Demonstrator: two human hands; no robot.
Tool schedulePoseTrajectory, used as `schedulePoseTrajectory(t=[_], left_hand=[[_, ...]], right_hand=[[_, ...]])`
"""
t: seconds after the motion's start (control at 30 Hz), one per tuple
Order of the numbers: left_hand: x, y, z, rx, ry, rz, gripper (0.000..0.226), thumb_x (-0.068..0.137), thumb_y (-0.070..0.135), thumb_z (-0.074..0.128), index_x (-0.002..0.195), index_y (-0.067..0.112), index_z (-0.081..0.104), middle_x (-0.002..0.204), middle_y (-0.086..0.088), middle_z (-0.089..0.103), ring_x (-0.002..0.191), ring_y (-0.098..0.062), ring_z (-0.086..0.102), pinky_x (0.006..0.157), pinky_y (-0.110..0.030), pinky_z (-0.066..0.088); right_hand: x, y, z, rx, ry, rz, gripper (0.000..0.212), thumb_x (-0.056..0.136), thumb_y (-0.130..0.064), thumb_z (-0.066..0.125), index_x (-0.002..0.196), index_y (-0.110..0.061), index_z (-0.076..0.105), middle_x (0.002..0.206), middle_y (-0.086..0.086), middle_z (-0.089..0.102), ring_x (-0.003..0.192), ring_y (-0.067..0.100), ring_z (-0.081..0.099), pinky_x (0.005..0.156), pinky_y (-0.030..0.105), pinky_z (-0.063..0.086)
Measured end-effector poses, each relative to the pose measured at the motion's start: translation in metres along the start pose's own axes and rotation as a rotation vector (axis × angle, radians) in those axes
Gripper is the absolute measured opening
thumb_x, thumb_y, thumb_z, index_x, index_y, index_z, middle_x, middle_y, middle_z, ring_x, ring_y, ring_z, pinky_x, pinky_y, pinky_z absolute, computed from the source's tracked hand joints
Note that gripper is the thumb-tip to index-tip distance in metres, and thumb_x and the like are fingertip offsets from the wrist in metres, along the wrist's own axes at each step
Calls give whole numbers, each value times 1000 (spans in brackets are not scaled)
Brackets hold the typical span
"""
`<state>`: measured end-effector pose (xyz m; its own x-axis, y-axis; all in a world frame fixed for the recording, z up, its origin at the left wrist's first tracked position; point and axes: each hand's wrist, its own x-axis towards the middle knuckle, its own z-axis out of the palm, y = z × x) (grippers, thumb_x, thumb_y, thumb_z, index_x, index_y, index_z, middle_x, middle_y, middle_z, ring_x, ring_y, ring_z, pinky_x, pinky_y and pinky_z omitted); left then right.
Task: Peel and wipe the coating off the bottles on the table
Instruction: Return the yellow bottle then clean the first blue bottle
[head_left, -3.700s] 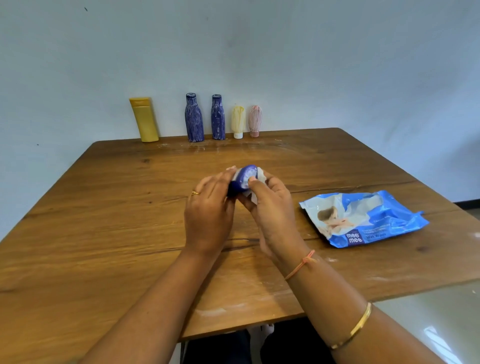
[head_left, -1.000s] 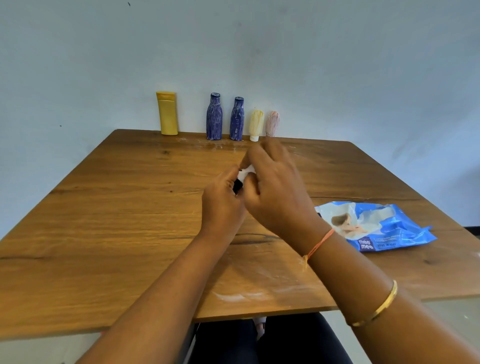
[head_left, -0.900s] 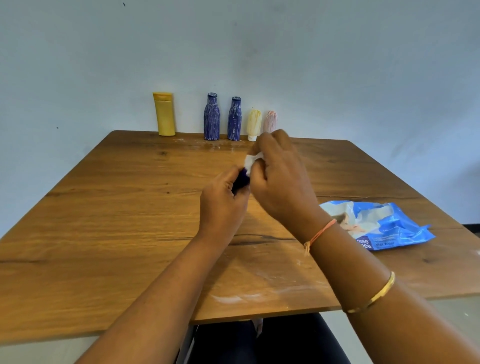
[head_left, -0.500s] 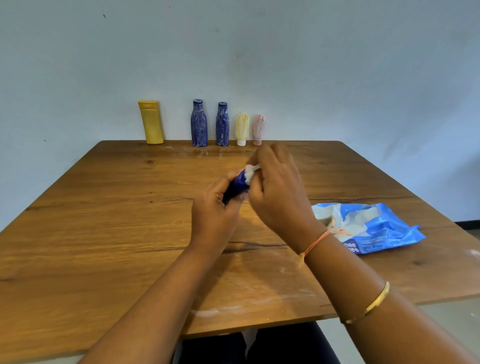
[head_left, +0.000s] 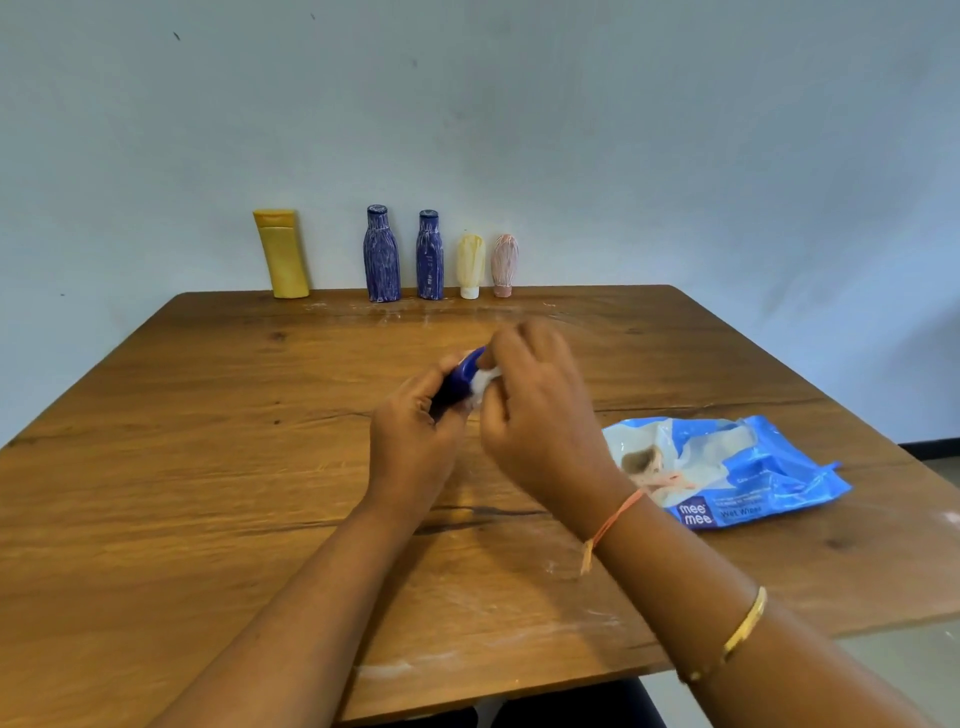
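My left hand (head_left: 415, 436) grips a small dark blue bottle (head_left: 464, 370) above the middle of the wooden table (head_left: 208, 467); most of the bottle is hidden in my fingers. My right hand (head_left: 540, 415) pinches a white wet wipe (head_left: 483, 381) against the bottle's upper end. Along the table's far edge stand a yellow bottle (head_left: 282, 253), two blue bottles streaked with white coating (head_left: 382, 254) (head_left: 430, 255), a small cream bottle (head_left: 470, 266) and a small pink bottle (head_left: 504, 265).
A blue pack of wet wipes (head_left: 727, 470) lies on the table to the right of my right wrist. White smears mark the wood near the front edge (head_left: 395, 670) and by the row of bottles. A pale wall rises behind the table.
The bottle stays in my left hand, and my right hand has kept rubbing the wipe over its top end. The view has shifted slightly; the row of bottles has not moved.
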<state>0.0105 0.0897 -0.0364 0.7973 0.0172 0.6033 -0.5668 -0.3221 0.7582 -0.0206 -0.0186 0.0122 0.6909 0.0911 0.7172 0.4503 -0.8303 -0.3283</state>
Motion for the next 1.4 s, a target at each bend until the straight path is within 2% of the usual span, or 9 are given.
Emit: schedulePoseTrajectory(t=[0.1,0.3,0.43,0.63,0.87,1.07,1.2,1.33,1.4], left_hand=[[-5,1,2,46,-4,64,36,81,8,64,75,42,54,62,17,56,62,3,53,53,-8,38],[-3,-5,-1,20,18,136,44,78,6,71,115,26,59,94,20,63,85,7,59,76,-8,44],[-1,-4,-2,10,7,152,41,79,7,71,116,23,61,99,8,68,90,0,62,78,-12,46],[-2,-6,-4,50,38,125,40,78,12,70,116,23,62,95,11,66,85,3,60,75,-7,43],[-5,-4,-3,59,8,145,31,81,2,65,107,19,66,88,14,65,79,6,58,69,-7,41],[-4,-7,-2,23,37,236,47,78,-1,67,121,17,59,116,8,63,114,-10,58,101,-33,44],[-2,-12,-1,87,6,297,45,82,3,56,119,29,58,134,4,49,139,-25,30,114,-47,25],[-1,-18,0,158,-61,292,42,82,13,45,115,36,56,150,-1,26,143,-40,11,119,-32,5],[-2,-19,1,152,-115,304,42,82,12,44,112,36,61,150,2,25,143,-33,16,118,-31,14]], right_hand=[[-6,-13,5,4,4,-98,19,70,-14,37,80,-7,51,85,10,49,76,21,45,66,25,36],[7,20,6,11,115,107,16,75,-10,37,85,-8,49,88,4,43,78,20,42,68,26,32],[-5,20,14,29,157,127,15,73,-6,41,86,-6,50,89,10,48,76,20,44,64,28,37],[-10,9,14,61,248,94,21,70,-9,38,84,-2,53,86,13,49,75,25,48,63,34,43],[-12,-14,15,-13,145,-60,19,70,-11,39,79,-3,53,85,14,51,75,25,46,66,32,40],[2,17,5,182,123,347,14,82,-3,41,86,-12,50,95,4,47,89,21,48,74,29,40],[3,20,-2,739,58,836,21,82,2,45,80,-18,52,89,4,56,85,19,54,74,38,50],[-1,15,2,1120,-77,1095,20,88,1,37,84,-16,46,87,4,55,81,20,57,64,38,53],[-3,9,7,1155,-85,1109,14,91,-4,39,88,-16,45,86,3,55,78,18,57,61,36,53]])
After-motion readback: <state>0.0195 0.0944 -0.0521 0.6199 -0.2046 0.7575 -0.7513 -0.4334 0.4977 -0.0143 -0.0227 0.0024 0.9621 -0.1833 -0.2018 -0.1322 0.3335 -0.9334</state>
